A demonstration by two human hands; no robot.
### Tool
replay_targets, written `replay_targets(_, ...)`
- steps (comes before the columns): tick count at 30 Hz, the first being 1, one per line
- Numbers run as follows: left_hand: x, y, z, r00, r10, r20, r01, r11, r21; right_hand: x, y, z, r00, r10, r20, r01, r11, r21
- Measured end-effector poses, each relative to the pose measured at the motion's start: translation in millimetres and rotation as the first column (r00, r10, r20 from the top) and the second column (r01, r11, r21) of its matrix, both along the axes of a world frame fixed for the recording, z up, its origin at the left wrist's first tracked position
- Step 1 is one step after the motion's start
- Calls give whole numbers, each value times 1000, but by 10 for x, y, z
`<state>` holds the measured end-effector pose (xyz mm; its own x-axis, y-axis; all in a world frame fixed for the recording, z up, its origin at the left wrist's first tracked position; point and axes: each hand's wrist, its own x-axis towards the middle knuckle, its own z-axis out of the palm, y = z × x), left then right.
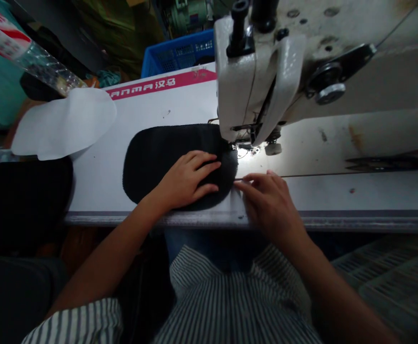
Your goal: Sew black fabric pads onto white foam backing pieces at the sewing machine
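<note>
A black oval fabric piece [151, 155] lies flat on the white sewing table [101, 177], its right end under the sewing machine head [251, 71]. My left hand [187, 179] rests flat on the fabric's right part with fingers stretched out. My right hand [268, 198] sits at the fabric's right edge by the table front, fingers extended and touching the edge just below the lit needle area [255, 143].
A white cut piece [65, 122] lies at the table's left end, above a black stack [22, 196]. A clear plastic roll [33, 57] and a blue crate [178, 52] stand behind. The machine body [373, 110] fills the right side.
</note>
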<state>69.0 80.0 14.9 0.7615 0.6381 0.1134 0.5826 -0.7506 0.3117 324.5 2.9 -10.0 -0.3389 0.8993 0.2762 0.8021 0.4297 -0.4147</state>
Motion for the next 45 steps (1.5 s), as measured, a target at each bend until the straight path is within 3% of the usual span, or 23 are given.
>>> replay_targets(4, -159, -381, 1, 999, 0, 42, 3, 998, -66, -128, -135, 27, 994, 54, -96, -58, 997, -42)
replay_targets(6, -205, -450, -26, 988, 62, 139, -45, 992, -121, -181, -136, 49, 986, 37, -161, -45, 998, -47)
replay_targets(8, -248, -422, -31, 952, 179, 247, -114, 960, -256, -219, -136, 74, 979, 4, -203, -14, 999, -46)
replay_targets(11, -330, -293, 16, 884, 394, 253, -217, 823, -524, -267, -170, 110, 975, -13, -223, 2, 999, -48)
replay_targets(14, -417, -205, 69, 833, 517, 197, -247, 665, -705, -332, -227, 150, 973, -20, -231, 15, 1000, -23)
replay_targets(17, -453, -202, 88, 788, 583, 199, -268, 616, -741, -409, -264, 186, 969, -61, -240, 63, 998, 0)
replay_targets(21, -399, -246, 92, 792, 570, 217, -298, 672, -678, -489, -278, 188, 998, -24, -66, 28, 998, 62)
replay_targets(26, -289, -322, 43, 851, 418, 319, -217, 832, -511, -531, -343, 132, 977, 38, 212, -39, 999, -2)
replay_targets(29, -212, -429, -15, 925, 245, 291, -147, 936, -321, -518, -424, 94, 966, 14, 257, -18, 1000, 13)
replay_targets(31, -157, -513, -61, 979, 92, 185, -64, 987, -150, -499, -473, 70, 971, -3, 238, -10, 999, 51)
replay_targets(33, -113, -576, -109, 998, 0, 56, 0, 1000, -7, -481, -506, 51, 977, -17, 212, 0, 997, 79)
replay_targets(36, -94, -601, -157, 998, -27, -50, 33, 993, 110, -467, -520, 34, 982, -22, 187, 5, 996, 92)
replay_targets(45, -124, -511, -143, 996, -28, -85, 40, 988, 152, -469, -513, 11, 984, -21, 174, 5, 996, 91)
